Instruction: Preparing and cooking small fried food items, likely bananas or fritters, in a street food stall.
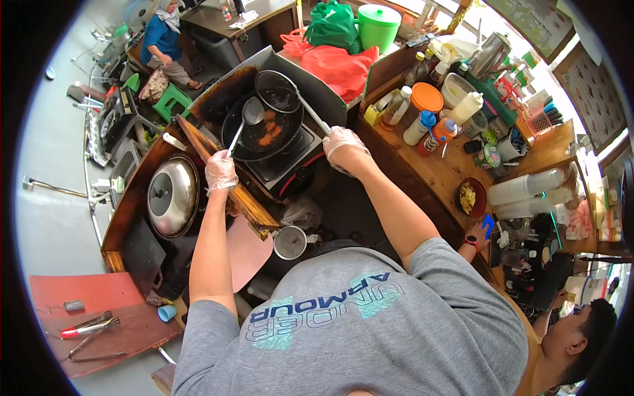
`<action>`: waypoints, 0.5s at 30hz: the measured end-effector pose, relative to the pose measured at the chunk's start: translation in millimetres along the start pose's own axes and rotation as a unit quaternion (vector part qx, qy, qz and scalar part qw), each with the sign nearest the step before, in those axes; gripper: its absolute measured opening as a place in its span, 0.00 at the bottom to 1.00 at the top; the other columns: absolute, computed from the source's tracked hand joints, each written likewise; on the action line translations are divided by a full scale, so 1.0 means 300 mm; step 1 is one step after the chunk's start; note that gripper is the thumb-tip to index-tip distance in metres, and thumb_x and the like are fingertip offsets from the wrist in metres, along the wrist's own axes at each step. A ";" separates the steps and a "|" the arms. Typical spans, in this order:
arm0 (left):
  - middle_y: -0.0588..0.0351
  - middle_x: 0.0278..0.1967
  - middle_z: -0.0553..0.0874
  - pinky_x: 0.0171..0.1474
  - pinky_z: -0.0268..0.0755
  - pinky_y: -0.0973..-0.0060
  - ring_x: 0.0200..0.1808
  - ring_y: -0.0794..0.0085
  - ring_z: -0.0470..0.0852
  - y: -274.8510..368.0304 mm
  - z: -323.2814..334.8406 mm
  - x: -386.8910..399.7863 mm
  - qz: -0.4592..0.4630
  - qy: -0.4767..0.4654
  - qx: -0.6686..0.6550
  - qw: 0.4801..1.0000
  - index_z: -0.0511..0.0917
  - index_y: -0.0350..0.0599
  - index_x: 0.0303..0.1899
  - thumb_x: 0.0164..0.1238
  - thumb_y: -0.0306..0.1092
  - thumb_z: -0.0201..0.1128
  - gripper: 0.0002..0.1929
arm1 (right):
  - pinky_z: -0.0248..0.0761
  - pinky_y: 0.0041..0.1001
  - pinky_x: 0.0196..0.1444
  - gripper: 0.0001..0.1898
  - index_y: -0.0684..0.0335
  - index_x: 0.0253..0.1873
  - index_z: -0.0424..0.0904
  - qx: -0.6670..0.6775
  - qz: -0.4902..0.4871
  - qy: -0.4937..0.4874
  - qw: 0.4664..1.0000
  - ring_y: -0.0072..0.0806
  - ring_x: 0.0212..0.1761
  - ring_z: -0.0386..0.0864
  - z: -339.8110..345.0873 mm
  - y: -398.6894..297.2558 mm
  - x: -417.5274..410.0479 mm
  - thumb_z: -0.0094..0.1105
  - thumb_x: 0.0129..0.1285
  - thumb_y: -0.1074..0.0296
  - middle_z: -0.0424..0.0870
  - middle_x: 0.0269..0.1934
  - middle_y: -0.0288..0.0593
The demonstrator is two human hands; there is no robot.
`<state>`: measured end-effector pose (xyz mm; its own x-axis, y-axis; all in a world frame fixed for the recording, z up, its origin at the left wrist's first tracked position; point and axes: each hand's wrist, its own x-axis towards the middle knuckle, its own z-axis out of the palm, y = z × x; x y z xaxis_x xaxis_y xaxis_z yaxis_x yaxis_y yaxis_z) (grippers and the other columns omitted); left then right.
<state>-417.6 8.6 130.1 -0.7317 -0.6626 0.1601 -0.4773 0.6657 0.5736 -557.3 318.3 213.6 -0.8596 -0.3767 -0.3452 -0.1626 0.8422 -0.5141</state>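
Note:
My left hand, in a clear plastic glove, grips the handle of a metal ladle. The ladle's bowl is over a black wok on a gas stove. Several orange-brown food pieces lie in the wok beside the ladle. Likewise gloved, my right hand holds a long-handled wire skimmer by its handle. The skimmer's round mesh is tilted over the far right part of the wok; whether it touches the wok I cannot tell.
Metal splash guards surround the stove. A lidded pan sits to the left, past a wooden partition. Sauce bottles and a bowl of food occupy the right counter. A co-worker's hand touches a blue item; another person is at the far left.

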 end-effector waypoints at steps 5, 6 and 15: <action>0.43 0.41 0.90 0.50 0.80 0.62 0.44 0.52 0.89 -0.001 0.030 0.058 0.003 0.004 0.021 1.000 0.87 0.43 0.47 0.68 0.35 0.57 0.14 | 0.77 0.42 0.61 0.17 0.68 0.54 0.84 -0.013 -0.025 0.013 1.000 0.52 0.59 0.82 0.030 0.000 0.028 0.51 0.67 0.67 0.84 0.55 0.61; 0.43 0.41 0.90 0.50 0.80 0.62 0.44 0.52 0.89 0.006 0.021 0.063 0.000 0.006 0.030 1.000 0.87 0.43 0.47 0.68 0.35 0.57 0.14 | 0.77 0.42 0.61 0.17 0.68 0.54 0.85 -0.017 -0.011 0.004 1.000 0.52 0.59 0.83 0.030 0.000 0.034 0.52 0.67 0.67 0.85 0.54 0.61; 0.48 0.42 0.91 0.50 0.82 0.69 0.45 0.59 0.90 -0.095 -0.193 0.163 0.220 -0.203 0.518 0.801 0.90 0.42 0.35 0.49 0.32 0.68 0.11 | 0.78 0.41 0.58 0.15 0.68 0.50 0.86 -0.050 -0.088 0.039 0.994 0.52 0.56 0.84 0.066 -0.026 0.114 0.52 0.65 0.70 0.86 0.50 0.61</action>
<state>-411.7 -62.6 168.3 -0.9376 -0.2602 -0.2306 -0.1247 0.8708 -0.4755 -576.0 291.3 190.2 -0.8476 -0.4941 -0.1937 -0.3576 0.8014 -0.4795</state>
